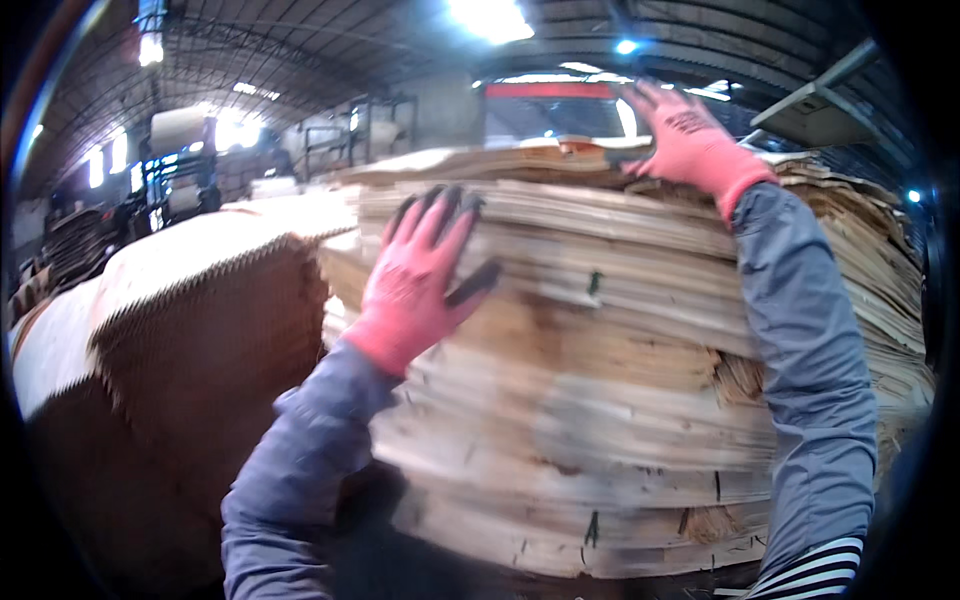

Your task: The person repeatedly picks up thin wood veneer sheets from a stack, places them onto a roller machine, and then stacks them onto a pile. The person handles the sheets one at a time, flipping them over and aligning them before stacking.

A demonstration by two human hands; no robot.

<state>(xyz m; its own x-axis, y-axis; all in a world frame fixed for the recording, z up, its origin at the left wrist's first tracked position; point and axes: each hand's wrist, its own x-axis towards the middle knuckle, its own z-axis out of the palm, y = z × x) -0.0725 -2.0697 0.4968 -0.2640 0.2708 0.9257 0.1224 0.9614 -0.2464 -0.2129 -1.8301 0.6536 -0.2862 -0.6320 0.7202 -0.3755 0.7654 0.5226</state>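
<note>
A tall stack of thin wood veneer sheets (640,350) stands right in front of me, its layered edges smeared by motion. My left hand (418,270), in a pink work glove with dark fingertips, is held against or just before the upper left of the stack, fingers spread and pointing up. My right hand (690,140), gloved the same way, is raised at the stack's top edge with its fingers apart. Whether either palm presses on the wood cannot be made out. Neither hand holds anything.
To the left stands another veneer pile (200,270) with a jagged, toothed edge. Behind it is a machine with a pale roll (180,130). A red-topped panel (550,105) rises beyond the stack, and a metal frame (815,110) juts in at the upper right.
</note>
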